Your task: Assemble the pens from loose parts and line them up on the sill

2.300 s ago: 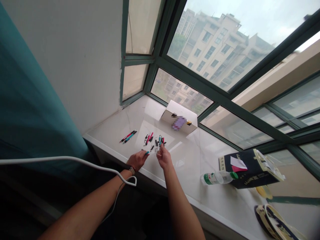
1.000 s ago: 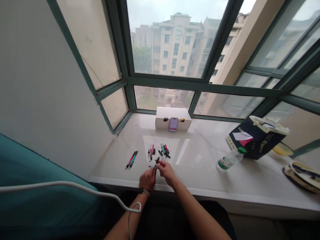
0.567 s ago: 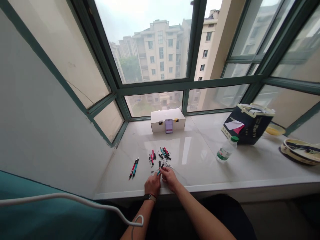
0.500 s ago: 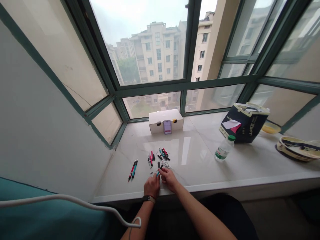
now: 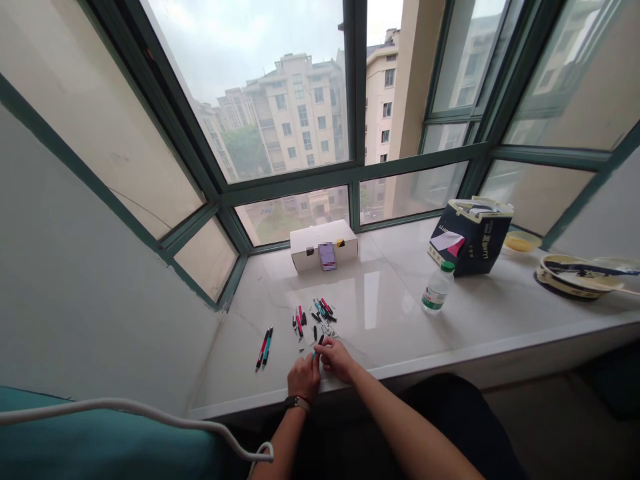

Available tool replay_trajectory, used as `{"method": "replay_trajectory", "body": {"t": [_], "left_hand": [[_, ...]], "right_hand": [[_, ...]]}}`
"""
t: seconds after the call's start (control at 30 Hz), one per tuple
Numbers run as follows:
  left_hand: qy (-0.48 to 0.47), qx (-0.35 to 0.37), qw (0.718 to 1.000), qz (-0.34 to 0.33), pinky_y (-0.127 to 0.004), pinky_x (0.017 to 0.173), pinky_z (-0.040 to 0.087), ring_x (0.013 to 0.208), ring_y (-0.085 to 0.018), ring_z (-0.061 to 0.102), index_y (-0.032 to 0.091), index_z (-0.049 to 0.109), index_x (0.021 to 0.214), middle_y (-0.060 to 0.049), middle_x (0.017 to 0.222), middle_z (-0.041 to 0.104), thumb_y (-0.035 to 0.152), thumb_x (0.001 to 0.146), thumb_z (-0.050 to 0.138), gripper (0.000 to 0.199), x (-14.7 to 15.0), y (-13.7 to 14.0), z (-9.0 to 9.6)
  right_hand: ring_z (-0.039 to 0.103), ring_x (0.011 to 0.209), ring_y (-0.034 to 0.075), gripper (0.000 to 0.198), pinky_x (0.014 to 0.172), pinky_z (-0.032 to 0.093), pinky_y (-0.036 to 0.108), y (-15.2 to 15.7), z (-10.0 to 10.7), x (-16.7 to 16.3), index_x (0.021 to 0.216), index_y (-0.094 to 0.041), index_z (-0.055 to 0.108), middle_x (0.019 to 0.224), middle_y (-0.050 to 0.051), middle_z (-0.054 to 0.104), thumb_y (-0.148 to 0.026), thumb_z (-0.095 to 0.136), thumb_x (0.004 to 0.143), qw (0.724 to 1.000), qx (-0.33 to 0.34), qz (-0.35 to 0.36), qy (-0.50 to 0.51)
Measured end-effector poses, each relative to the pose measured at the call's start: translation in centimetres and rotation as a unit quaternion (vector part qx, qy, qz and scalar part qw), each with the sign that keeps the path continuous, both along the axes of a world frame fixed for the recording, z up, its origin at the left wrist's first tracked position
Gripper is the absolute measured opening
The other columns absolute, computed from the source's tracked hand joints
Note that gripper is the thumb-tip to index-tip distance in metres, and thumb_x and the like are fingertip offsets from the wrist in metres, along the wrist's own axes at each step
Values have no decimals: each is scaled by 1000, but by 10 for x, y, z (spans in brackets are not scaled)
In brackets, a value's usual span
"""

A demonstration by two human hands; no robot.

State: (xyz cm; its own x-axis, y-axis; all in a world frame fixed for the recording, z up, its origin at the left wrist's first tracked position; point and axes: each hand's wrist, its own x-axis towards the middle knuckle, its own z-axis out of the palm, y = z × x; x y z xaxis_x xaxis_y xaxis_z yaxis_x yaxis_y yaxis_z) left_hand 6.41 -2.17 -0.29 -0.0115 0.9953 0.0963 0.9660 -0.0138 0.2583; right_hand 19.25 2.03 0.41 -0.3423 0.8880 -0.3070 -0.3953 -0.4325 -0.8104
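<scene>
Near the front edge of the white marble sill, my two hands meet at a teal and black pen (image 5: 320, 342). My left hand (image 5: 303, 377) is closed around its lower teal part. The fingers of my right hand (image 5: 336, 359) pinch at its black upper part. Just beyond lie loose pen parts: red barrels (image 5: 299, 325), black pieces (image 5: 315, 332), a cluster of red, teal and black parts (image 5: 324, 309) and small silvery bits (image 5: 327, 328). To the left, a red and black pen (image 5: 262, 349) and a teal and black pen (image 5: 267, 347) rest side by side.
Against the window stands a white box (image 5: 320, 243) with a small purple card-like item (image 5: 327, 257) in front. To the right are a clear bottle with a green cap (image 5: 437, 288), a dark paper bag (image 5: 470, 237) and bowls (image 5: 575, 277). A white cable (image 5: 150, 413) crosses the lower left.
My view has turned slightly to the right, so the scene has shifted left. Both hands keep their grip on the pen, with almost no change in their pose.
</scene>
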Motion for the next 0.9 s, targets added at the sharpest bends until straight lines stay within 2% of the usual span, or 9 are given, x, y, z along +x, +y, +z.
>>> {"method": "replay_trajectory", "body": {"t": [0.1,0.17,0.27,0.37,0.43,0.53,0.67,0.9], "left_hand": [[-3,-5,1000,-1,-26,62,30,75,-17,60,24,65,96,-5,79,65,37,99,30,37,0,0,0],[-8,-6,1000,1,-26,62,30,75,-17,60,24,64,102,-5,79,65,37,99,31,36,0,0,0],[-7,-4,1000,15,-27,61,29,73,-17,60,23,64,97,-5,79,65,40,99,29,40,1,0,1],[0,-3,1000,24,-26,60,29,72,-17,60,22,64,91,-5,78,65,42,99,28,42,2,0,2],[3,-2,1000,22,-26,60,29,72,-17,60,23,64,91,-5,78,65,43,99,29,42,3,0,2],[5,0,1000,23,-27,60,30,73,-18,61,23,64,92,-6,78,66,42,99,29,41,4,0,3],[5,-8,1000,20,-27,60,29,73,-18,61,23,64,93,-5,78,65,40,99,29,40,4,0,4],[13,-4,1000,15,-26,62,32,73,-18,60,23,65,90,-6,78,65,41,99,29,41,4,0,1]], "right_hand": [[34,43,6,45,43,22,20,-1,0,-4,81,-20,49,51,-10,45,-47,79,61,999,14,-14,-39],[36,44,6,47,43,23,20,-2,2,-5,91,-18,55,54,-8,49,-46,79,61,998,28,-9,-50],[30,44,6,52,43,22,20,-5,7,-2,103,-18,59,53,-10,42,-49,77,65,1000,19,-2,-11],[21,44,6,50,43,20,20,-7,8,1,102,-17,61,49,-12,28,-55,70,72,999,-11,-6,44],[18,45,6,48,43,18,20,-7,6,1,99,-16,61,48,-12,25,-54,70,72,998,-13,-6,56],[20,44,5,43,42,17,20,-5,1,-1,89,-17,57,49,-12,30,-50,76,67,999,3,-14,40],[23,42,5,47,41,18,20,-4,-3,-6,78,-21,47,46,-12,36,-52,78,62,999,3,-42,8],[21,41,6,49,41,20,21,-5,2,-3,93,-18,56,45,-13,29,-57,72,66,1000,4,-14,20]]}}
